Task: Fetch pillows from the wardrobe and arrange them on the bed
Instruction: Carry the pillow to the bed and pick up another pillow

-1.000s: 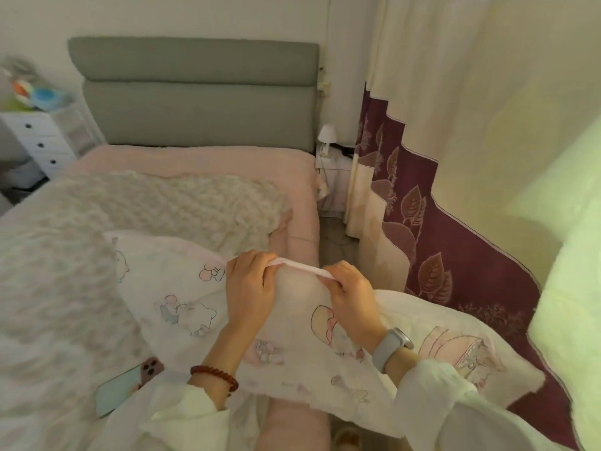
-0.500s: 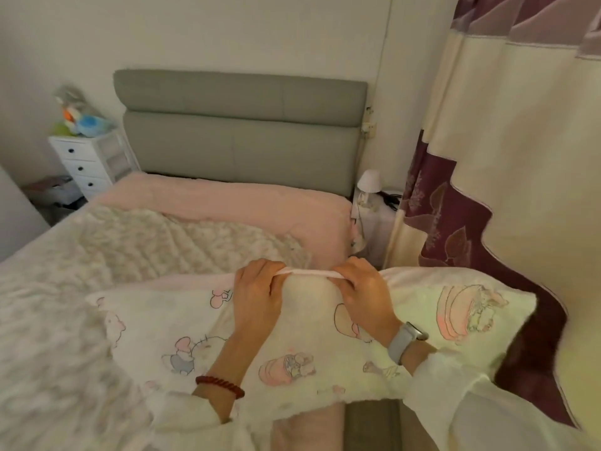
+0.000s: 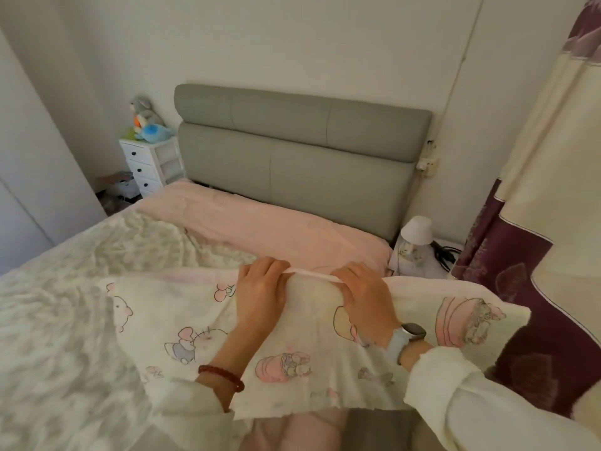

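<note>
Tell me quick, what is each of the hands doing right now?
Left hand: closed, gripping the top edge of the cartoon-print pillow.
Right hand: closed, gripping the same edge of the pillow.

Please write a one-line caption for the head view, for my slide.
Both hands, left and right, grip the pillow by its top edge over the bed.

Open pink sheet (image 3: 260, 222) between blanket (image 3: 81, 304) and headboard (image 3: 292, 157); lamp (image 3: 414, 242) and curtain (image 3: 536, 222) crowding the right edge; drawer unit (image 3: 146, 166) far left.
</note>
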`<state>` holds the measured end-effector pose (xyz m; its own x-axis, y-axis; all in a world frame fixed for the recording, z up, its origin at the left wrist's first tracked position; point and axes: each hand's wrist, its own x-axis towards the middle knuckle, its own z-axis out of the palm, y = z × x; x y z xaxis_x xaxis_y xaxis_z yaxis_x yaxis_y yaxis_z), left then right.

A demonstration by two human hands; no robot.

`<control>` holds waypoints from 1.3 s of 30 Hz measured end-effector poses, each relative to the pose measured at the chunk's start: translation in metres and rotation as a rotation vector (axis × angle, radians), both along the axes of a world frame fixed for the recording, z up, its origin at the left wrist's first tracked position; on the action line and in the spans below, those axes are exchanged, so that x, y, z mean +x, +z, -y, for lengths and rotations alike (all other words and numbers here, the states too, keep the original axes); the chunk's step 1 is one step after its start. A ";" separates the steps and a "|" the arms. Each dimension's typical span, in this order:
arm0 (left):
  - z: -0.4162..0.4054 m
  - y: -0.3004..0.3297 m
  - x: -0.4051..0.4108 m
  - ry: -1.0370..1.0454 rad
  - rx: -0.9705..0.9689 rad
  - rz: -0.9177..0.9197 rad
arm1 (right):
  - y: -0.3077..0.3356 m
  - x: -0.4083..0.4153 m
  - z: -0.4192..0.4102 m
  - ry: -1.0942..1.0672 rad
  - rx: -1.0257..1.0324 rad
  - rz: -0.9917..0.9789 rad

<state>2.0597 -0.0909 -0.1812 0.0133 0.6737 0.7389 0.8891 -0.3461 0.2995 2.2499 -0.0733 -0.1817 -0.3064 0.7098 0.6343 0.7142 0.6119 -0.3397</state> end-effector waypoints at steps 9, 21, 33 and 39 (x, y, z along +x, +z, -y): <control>-0.175 -0.004 0.045 0.054 -0.152 0.049 | -0.010 0.035 -0.173 -0.001 -0.118 -0.080; -0.476 0.042 0.030 0.079 -0.059 0.236 | 0.044 0.008 -0.460 -0.091 -0.015 -0.092; -0.462 -0.157 0.011 0.472 -0.774 0.675 | -0.125 0.011 -0.534 0.113 -0.878 0.287; -0.497 -0.213 0.033 0.596 -0.895 0.915 | -0.191 0.010 -0.614 0.128 -0.996 0.313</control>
